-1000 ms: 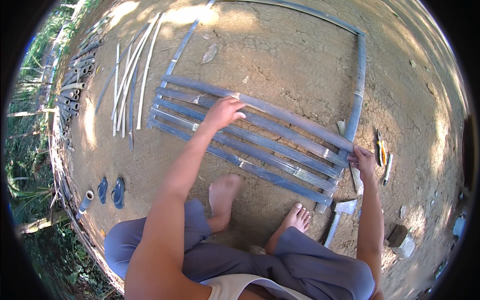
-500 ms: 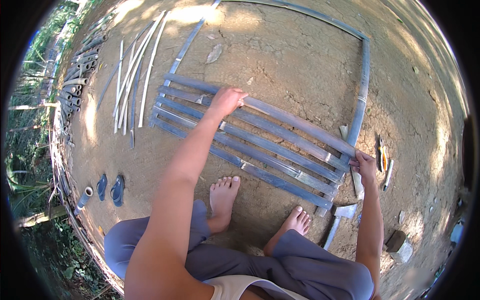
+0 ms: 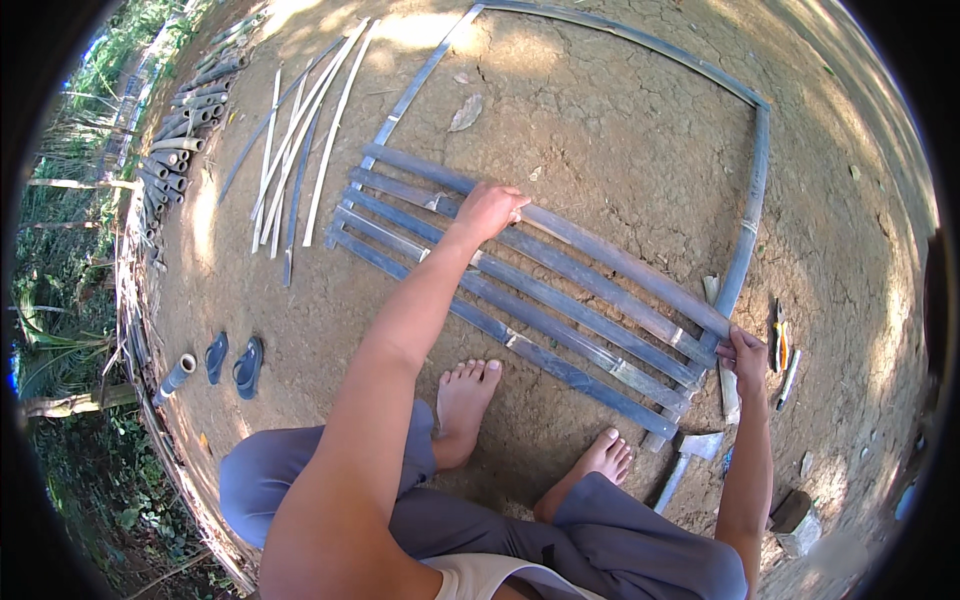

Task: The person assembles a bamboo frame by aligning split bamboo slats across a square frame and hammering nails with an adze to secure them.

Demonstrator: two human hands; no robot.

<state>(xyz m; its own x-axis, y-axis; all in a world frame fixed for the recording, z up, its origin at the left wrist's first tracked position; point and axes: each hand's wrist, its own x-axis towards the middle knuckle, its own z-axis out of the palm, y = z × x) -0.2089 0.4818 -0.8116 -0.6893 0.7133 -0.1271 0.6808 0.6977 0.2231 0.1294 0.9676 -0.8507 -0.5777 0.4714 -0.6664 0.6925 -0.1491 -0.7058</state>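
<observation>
Several dark split-bamboo slats lie side by side across a bamboo frame (image 3: 747, 250) on the ground. My left hand (image 3: 490, 212) is closed around the farthest bamboo slat (image 3: 622, 266), a little left of its middle. At that slat's right end, my right hand (image 3: 746, 358) pinches it with thumb and fingers, above the frame's right side pole. The nearer slats, such as the closest one (image 3: 590, 382), lie below my left forearm, which hides parts of them. A pale bamboo piece (image 3: 729, 395) rests beside my right wrist.
Right of the slats are pliers (image 3: 779, 335), a slim pen-like tool (image 3: 788, 378) and a hatchet (image 3: 697, 446). A block (image 3: 797, 522) lies lower right. Thin strips (image 3: 325, 140), stacked bamboo tubes (image 3: 180, 150) and slippers (image 3: 248, 368) are left. My bare feet stand near the slats.
The whole scene has shifted rightward and slightly down in view as my head turned. Both hands keep about the same places on the far slat.
</observation>
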